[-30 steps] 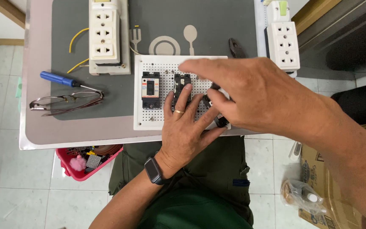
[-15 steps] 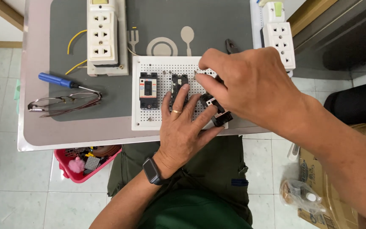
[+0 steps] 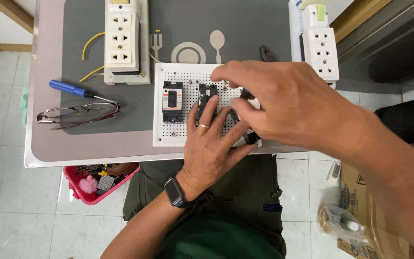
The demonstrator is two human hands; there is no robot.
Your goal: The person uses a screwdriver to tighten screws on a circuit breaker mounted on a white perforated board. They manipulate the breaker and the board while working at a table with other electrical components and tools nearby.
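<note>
- A makeshift electrical workbench in what looks like a home: a small table (image 3: 44, 144) on pale floor tiles carries a grey placemat (image 3: 120, 115) printed with cutlery shapes.
- A white perforated mounting board (image 3: 178, 134) bears black circuit breakers (image 3: 172, 101).
- White socket strips (image 3: 120, 38), a blue-handled screwdriver (image 3: 70, 88) and yellow wire offcuts (image 3: 89, 45) lie about.
- A red basket (image 3: 85, 194) of small parts sits beneath.

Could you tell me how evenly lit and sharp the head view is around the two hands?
In the head view, light is soft and even, with only faint shadow under the right hand on the white perforated board. The left hand, circuit breaker and glasses look sharp. The right forearm, nearest the camera, is slightly soft and enlarged.
</note>
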